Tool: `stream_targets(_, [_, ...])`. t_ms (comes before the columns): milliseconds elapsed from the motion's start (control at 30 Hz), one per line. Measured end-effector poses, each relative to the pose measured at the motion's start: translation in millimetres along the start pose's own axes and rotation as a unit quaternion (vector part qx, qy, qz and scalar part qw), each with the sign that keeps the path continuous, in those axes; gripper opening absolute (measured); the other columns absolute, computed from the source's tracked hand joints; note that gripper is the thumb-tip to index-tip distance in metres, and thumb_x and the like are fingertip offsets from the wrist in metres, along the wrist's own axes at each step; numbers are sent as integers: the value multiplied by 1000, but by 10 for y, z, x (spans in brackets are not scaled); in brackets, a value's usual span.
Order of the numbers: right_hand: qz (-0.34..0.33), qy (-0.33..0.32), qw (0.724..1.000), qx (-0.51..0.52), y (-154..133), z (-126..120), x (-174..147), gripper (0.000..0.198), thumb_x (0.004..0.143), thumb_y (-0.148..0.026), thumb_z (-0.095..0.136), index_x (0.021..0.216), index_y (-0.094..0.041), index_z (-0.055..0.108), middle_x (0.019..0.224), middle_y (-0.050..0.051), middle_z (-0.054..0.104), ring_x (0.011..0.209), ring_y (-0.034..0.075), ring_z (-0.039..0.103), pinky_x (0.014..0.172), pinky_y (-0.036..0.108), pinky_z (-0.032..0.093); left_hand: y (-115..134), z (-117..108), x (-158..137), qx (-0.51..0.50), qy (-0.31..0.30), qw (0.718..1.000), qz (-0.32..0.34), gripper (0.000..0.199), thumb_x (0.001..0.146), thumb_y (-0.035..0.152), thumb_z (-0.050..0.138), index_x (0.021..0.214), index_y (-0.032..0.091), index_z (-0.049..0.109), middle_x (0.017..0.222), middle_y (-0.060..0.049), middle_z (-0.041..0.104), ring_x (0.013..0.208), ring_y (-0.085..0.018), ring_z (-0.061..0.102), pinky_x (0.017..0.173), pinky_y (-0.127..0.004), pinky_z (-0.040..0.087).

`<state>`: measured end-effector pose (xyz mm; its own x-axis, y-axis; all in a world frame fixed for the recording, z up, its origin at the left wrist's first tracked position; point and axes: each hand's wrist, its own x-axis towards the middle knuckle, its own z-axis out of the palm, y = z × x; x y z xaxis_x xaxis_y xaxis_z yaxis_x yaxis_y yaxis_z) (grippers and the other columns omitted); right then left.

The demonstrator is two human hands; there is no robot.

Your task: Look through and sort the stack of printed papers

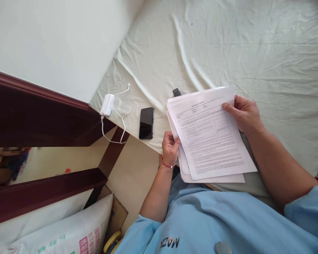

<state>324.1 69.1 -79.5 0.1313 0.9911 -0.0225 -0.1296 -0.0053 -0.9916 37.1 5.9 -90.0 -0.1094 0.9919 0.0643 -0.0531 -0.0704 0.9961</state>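
A printed sheet of paper (212,137) headed "OVERLEAF NOTES" lies over a stack of papers (185,165), whose edges show at its left and bottom. My left hand (171,146) is closed on the left edge of the stack, thumb on top; a red string bracelet circles that wrist. With thumb and fingers my right hand (241,111) pinches the sheet near its upper right corner. The sheet is turned slightly askew from the papers beneath. A small black object (176,92) pokes out behind the top edge of the papers; most of it is hidden.
A black phone (146,122) lies left of the papers on the cloth-covered surface (275,60). Beyond it sits a white charger (106,105) with a looping cable near the wall. Dark red wooden rails (42,111) and a printed white sack (76,222) are at lower left.
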Motion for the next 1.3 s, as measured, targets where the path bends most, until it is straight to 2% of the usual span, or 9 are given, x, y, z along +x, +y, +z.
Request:
stream_targets(133, [11,1,999,-46,7,2,10,38,82,-57,82,91,-24,66,79,1,70,65,20,65,54,34,52,97,-44,39,-44,-25,995,-83,45,76,44,88,99,23,56,90,1,70,82,-16,67,79,-28,55])
stream_targets(233, [21,-8,997,-71,3,-3,9,42,84,-55,80,109,-26,64,78,-1,72,59,19,64,50,32,51,170,-46,98,-80,-31,988,-130,50,81,53,83,113,23,57,102,-4,75,94,-22,73,87,-36,58])
stream_targets(433, [1,21,983,-180,-7,97,-61,52,92,-49,71,136,-27,55,72,-2,71,57,21,62,57,37,55,211,51,215,-65,-53,986,-141,52,90,60,77,120,20,65,125,-13,76,119,-27,71,101,-40,58])
stream_targets(567, [-4,7,957,-291,-47,168,-69,52,92,-40,66,141,-25,53,85,3,74,74,27,69,75,48,60,243,45,245,-44,-80,988,-121,52,90,58,77,123,18,68,130,-14,74,123,-29,70,106,-43,57])
stream_targets(700, [-165,45,901,-398,-317,207,55,62,92,-36,66,151,-27,49,132,16,67,120,37,64,99,61,54,334,17,222,-15,-116,990,-84,47,94,54,74,127,20,69,130,-13,74,125,-28,69,112,-45,54])
stream_targets(867, [-267,-102,833,-474,-795,535,171,45,106,-36,44,148,-27,58,147,12,62,141,37,52,117,63,41,417,53,184,-20,-142,986,-88,44,95,54,73,124,20,70,125,-12,75,121,-26,70,112,-43,53])
stream_targets(1033, [-219,-301,775,-511,-897,832,117,41,109,-37,37,122,-20,72,111,14,77,112,34,68,101,52,50,442,103,147,-32,-130,986,-103,48,94,57,73,124,20,69,122,-11,76,111,-25,73,101,-39,58])
stream_targets(1167, [-186,-305,777,-519,-862,867,39,37,109,-35,38,114,-21,72,104,13,77,102,33,69,84,44,49,412,119,116,-29,-126,986,-107,51,95,62,70,123,20,68,116,-10,77,105,-24,73,94,-37,60])
stream_targets(1300, [-153,-314,757,-553,-862,877,-20,31,107,-31,41,101,-21,69,98,12,77,90,30,69,71,40,43,383,135,121,-4,-94,990,-101,52,97,65,65,122,19,67,113,-10,77,103,-24,73,94,-36,59])
